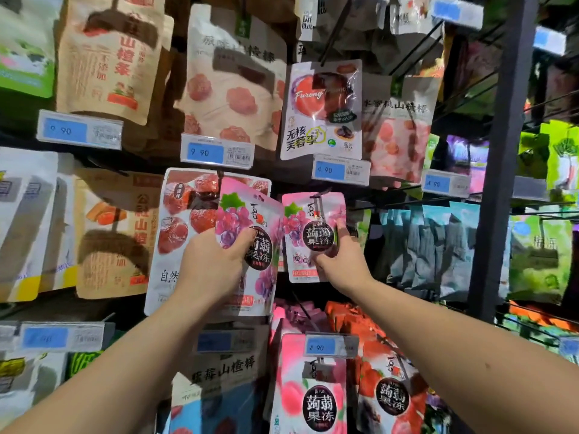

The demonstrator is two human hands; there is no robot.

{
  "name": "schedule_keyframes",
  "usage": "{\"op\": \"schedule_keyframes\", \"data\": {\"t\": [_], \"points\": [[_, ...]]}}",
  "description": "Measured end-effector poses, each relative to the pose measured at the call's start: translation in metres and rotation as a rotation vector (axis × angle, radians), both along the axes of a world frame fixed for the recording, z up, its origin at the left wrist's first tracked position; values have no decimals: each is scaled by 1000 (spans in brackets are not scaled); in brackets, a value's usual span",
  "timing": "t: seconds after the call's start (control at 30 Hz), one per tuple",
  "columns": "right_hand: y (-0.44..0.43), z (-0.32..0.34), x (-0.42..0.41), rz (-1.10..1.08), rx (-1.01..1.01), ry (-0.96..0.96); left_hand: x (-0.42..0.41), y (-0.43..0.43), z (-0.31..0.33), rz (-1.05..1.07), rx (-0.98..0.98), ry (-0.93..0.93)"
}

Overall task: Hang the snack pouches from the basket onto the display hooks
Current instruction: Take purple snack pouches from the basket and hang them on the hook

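Observation:
My left hand (213,264) grips a pink grape jelly pouch (247,214) in front of the display wall, thumb across its front. A second, matching pink grape pouch (308,220) sits to its right with a black display hook (319,195) at its top hole. My right hand (340,256) holds this pouch by its lower right edge, the thumb on its front. The basket is out of view.
Hanging snack pouches fill the wall: brown hawthorn bags (109,57) upper left, a plum pouch (322,111) above, pink peach and red strawberry jelly pouches (310,389) below. Blue price tags (216,151) front the hooks. A dark upright post (498,183) stands at the right.

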State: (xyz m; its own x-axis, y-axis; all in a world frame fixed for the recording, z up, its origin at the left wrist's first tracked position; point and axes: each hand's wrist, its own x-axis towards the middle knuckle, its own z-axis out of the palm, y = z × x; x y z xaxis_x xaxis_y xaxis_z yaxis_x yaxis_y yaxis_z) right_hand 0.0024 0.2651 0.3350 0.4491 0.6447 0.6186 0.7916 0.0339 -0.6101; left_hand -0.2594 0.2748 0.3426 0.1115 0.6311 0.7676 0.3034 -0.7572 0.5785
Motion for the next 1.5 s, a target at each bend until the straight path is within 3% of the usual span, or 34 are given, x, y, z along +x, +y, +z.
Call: {"op": "schedule_keyframes", "data": {"t": [0.17,0.33,0.47,0.6,0.67,0.73,1.0,1.3,1.5], "points": [[49,3,9,-52,-18,13,-4,8,-4,3,-1,31],[68,9,9,-121,-187,65,-4,6,-6,-54,-44,-55],[45,6,1,-142,128,135,-4,4,-5,-65,-71,-64],[-22,8,-32,150,287,191,12,-9,-2,-140,-123,-75],[-53,9,-50,408,264,344,27,-15,-1,-205,-231,-169],[-73,12,-58,505,222,391,42,-24,0,-251,-245,-209],[-94,25,-38,217,293,218,83,-22,5,-365,-410,-283],[-90,36,-28,87,354,131,99,-18,28,-336,-287,-242],[-86,36,-25,47,336,122,108,-11,31,-364,-383,-272]]}}
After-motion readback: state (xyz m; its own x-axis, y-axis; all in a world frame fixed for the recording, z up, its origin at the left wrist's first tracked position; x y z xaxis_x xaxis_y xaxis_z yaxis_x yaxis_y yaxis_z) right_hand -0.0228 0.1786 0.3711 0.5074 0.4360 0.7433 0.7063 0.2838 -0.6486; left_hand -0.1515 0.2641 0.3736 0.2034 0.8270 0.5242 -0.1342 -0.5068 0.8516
